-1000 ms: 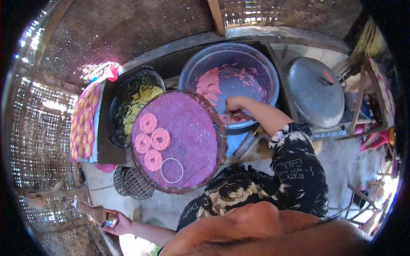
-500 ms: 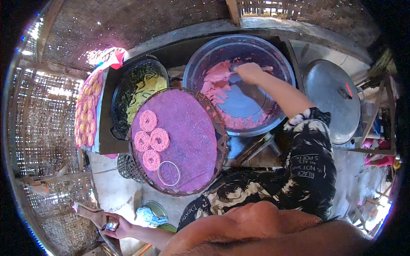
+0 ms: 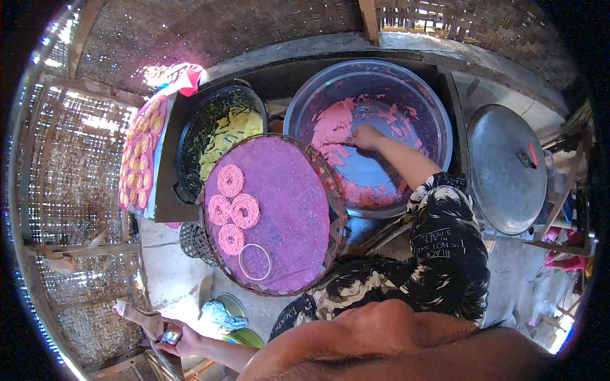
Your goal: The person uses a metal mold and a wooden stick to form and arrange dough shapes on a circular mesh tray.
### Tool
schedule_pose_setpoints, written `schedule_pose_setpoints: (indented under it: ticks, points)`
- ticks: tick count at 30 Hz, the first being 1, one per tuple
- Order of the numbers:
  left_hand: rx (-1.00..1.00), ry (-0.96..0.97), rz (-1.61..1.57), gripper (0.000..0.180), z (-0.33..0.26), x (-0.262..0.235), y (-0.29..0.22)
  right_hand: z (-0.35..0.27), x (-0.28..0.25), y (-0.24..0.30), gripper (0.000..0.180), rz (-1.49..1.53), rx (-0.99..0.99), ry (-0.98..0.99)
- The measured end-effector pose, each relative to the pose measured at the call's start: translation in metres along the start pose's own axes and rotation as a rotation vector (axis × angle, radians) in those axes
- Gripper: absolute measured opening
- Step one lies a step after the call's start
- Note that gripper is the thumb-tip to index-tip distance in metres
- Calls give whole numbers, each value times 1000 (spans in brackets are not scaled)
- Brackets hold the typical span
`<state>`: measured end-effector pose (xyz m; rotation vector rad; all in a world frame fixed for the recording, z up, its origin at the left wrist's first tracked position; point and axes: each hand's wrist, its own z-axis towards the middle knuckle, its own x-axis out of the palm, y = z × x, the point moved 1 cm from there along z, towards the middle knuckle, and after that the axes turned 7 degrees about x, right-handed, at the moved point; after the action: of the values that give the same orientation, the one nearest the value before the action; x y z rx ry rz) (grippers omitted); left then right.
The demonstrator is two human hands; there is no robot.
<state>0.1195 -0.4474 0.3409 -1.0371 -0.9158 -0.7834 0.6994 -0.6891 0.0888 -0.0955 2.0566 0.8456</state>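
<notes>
My right hand (image 3: 368, 136) reaches into a big blue basin (image 3: 293, 95), its fingers closed at the edge of the pink dough (image 3: 332, 124) on the basin's left side. What lies between those fingers is hidden. At the lower left my left hand (image 3: 184, 340) grips a brown wooden tool with a shiny metal part (image 3: 150, 322). In front of me a round woven tray (image 3: 340, 219) lined with a purple sheet (image 3: 289, 190) bears several pink ring-shaped pieces (image 3: 244, 211) and a thin white ring (image 3: 255, 261).
A dark pan (image 3: 190, 143) with yellow-green dough (image 3: 236, 136) stands behind the tray. Farther left lies a pink sheet with several small pieces (image 3: 140, 159). A large metal lid (image 3: 505, 168) is at the right. Below the tray are a black basket (image 3: 197, 242) and a green basin (image 3: 244, 336).
My right hand has moved down and slightly left inside the basin, toward the pink dough. The whole view has shifted a little. My left hand keeps its grip on the tool.
</notes>
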Motion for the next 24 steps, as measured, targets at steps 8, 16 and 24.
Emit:
schedule_pose_setpoints:
  ticks: [8, 16, 24]
  points:
    - [-104, 320, -90, 46, -33, 28, 11, -8, -19, 6, 44, -18, 47, 74]
    - [-135, 362, -46, 42, -16, -13, 26, 1, -12, -5, 22, -268, -45, -145]
    - [-302, 296, -234, 56, 14, -59, 139, -11, -7, 11, 28, -307, 52, 32]
